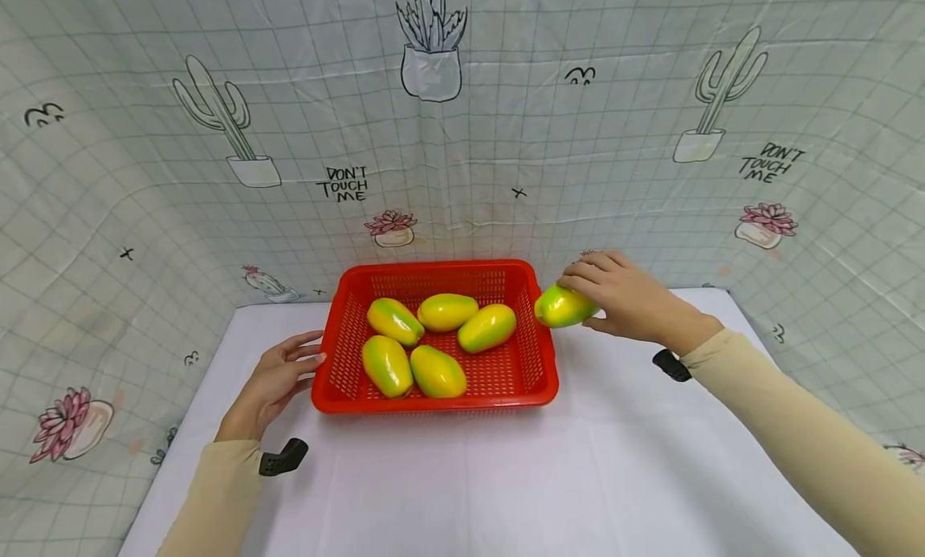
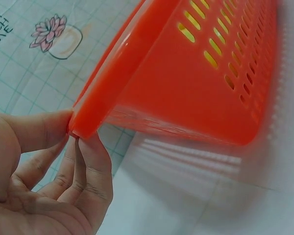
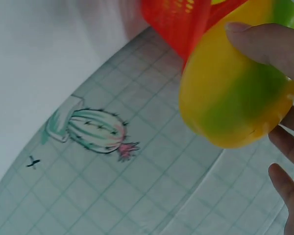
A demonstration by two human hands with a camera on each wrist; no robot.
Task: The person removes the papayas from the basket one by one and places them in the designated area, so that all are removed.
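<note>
A red plastic basket [image 1: 441, 405] with slotted walls stands on the table, holding several yellow-green mangoes [image 1: 437, 372]. At its left end, my left hand [image 1: 278, 376] pinches the rim between thumb and fingers; the left wrist view shows the thumb pressed on the red rim [image 2: 105, 93]. My right hand [image 1: 625, 300] grips another mango [image 1: 562, 308] just outside the basket's right rim, raised above the tabletop. In the right wrist view the thumb lies across this mango [image 3: 225, 93], and some fingers behind it are hidden.
White cloth covers the table [image 1: 462, 485]. Close behind the basket rises a grid-patterned curtain [image 1: 462, 156] with cactus drawings, which also runs along both sides. Black devices [image 1: 285, 457] are worn at the wrists.
</note>
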